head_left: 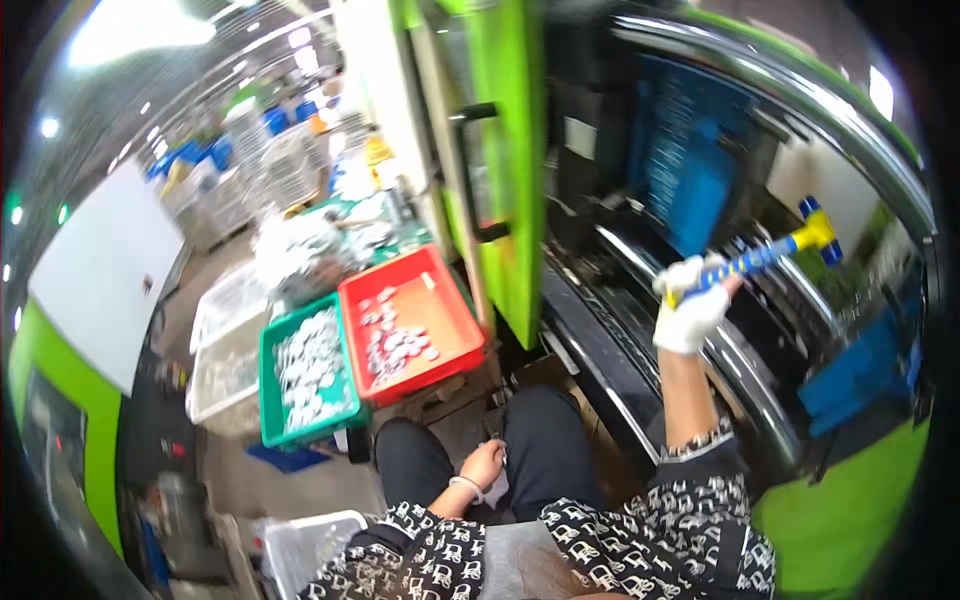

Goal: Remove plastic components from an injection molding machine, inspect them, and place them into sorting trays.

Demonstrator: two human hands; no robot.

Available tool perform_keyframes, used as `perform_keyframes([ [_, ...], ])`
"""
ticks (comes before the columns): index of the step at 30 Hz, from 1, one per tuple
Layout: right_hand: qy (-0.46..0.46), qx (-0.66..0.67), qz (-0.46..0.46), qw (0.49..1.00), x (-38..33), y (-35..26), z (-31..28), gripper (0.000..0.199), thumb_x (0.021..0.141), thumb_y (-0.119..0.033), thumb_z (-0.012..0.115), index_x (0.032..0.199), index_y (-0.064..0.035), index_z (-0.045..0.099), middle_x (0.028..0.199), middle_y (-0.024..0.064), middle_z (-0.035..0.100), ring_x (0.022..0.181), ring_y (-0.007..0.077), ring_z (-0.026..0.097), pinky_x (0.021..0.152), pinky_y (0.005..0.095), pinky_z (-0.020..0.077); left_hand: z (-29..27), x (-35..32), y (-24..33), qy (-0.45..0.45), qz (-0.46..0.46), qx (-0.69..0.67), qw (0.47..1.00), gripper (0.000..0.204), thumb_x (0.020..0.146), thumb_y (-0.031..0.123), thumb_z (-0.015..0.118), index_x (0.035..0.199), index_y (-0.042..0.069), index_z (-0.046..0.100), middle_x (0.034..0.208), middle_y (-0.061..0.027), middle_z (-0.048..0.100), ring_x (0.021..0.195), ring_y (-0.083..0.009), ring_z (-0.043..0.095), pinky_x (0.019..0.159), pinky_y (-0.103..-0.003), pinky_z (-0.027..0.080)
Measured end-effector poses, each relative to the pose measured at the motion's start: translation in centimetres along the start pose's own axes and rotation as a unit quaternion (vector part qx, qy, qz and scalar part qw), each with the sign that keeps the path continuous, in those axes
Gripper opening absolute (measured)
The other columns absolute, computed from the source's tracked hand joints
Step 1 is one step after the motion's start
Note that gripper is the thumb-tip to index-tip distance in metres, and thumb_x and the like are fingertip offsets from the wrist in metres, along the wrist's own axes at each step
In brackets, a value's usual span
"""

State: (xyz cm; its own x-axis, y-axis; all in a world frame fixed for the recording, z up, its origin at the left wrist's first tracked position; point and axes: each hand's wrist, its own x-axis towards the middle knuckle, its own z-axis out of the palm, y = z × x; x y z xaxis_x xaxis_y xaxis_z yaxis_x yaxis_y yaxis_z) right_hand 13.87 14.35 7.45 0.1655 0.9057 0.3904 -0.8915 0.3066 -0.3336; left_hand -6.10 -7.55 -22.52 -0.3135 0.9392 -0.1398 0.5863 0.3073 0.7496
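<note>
Gripping a blue-and-yellow hammer [768,255] by its handle, our white-gloved right hand [692,305] is closing around the grip at the right of the frame, and the hammer's head is pointing toward the right edge, in front of the open machine with its blue block [690,175]. Our left hand [484,464] is resting at the lower centre, between our dark trouser legs [552,445], its fingers curling near something whitish; we are not managing to tell whether it is holding that. Left of centre, a red tray [428,382] and a green tray [308,432] are sitting side by side, both carrying small pale pieces [312,368]. A bright green door panel [512,170] is standing at the upper centre.
</note>
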Motion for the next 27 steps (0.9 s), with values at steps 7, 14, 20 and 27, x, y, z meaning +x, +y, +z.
perform_keyframes([
  [7, -0.307, -0.150, 0.225, 0.912, -16.4, 4.8, 1.3, 0.056, 0.081, -0.064, 0.042, 0.087, -0.0077, 0.040, 0.052, 0.0066, 0.045, 0.041, 0.0182, 0.047, 0.041, 0.0327, 0.0439, -11.2, -3.7, 12.6, 0.015, 0.290, -0.392, 0.873, 0.036, 0.088, 0.020, 0.053, 0.118, 0.000, 0.048, 0.116, -0.0108, 0.051, 0.107, -0.0183, 0.050, 0.090, -0.029, 0.040],
  [14, -0.484, -0.433, 0.267, 0.712, -21.5, 9.3, 0.3, 0.027, 0.089, -0.024, 0.050, 0.106, -0.0027, 0.056, 0.087, 0.0128, 0.062, 0.078, 0.0244, 0.061, 0.071, 0.0293, 0.0459, -14.3, -4.9, 13.6, 0.254, 0.154, -0.453, 0.841, 0.024, 0.090, 0.014, 0.048, 0.106, -0.001, 0.038, 0.083, -0.0113, 0.061, 0.076, -0.0181, 0.063, 0.069, -0.030, 0.049],
  [20, -0.391, -0.558, -0.100, 0.725, -8.2, 10.5, 2.9, 0.032, 0.089, -0.025, 0.054, 0.112, -0.0029, 0.051, 0.083, 0.0020, 0.054, 0.067, 0.0081, 0.051, 0.059, 0.0208, 0.0438, -16.9, -1.7, 6.3, 0.322, 0.000, -0.384, 0.865, 0.014, 0.086, 0.012, 0.053, 0.087, 0.006, 0.041, 0.061, -0.0016, 0.048, 0.045, -0.0102, 0.048, 0.045, -0.026, 0.045],
  [27, -0.408, -0.726, -0.104, 0.544, -2.1, 14.8, 6.6, 0.051, 0.082, -0.027, 0.054, 0.125, -0.0031, 0.040, 0.127, 0.0196, 0.043, 0.101, 0.0366, 0.053, 0.088, 0.0378, 0.0429, -15.0, 1.1, 3.7, 0.162, -0.106, -0.543, 0.817, 0.021, 0.084, 0.024, 0.059, 0.079, 0.007, 0.047, 0.063, -0.0008, 0.047, 0.050, -0.0121, 0.049, 0.046, -0.028, 0.045],
])
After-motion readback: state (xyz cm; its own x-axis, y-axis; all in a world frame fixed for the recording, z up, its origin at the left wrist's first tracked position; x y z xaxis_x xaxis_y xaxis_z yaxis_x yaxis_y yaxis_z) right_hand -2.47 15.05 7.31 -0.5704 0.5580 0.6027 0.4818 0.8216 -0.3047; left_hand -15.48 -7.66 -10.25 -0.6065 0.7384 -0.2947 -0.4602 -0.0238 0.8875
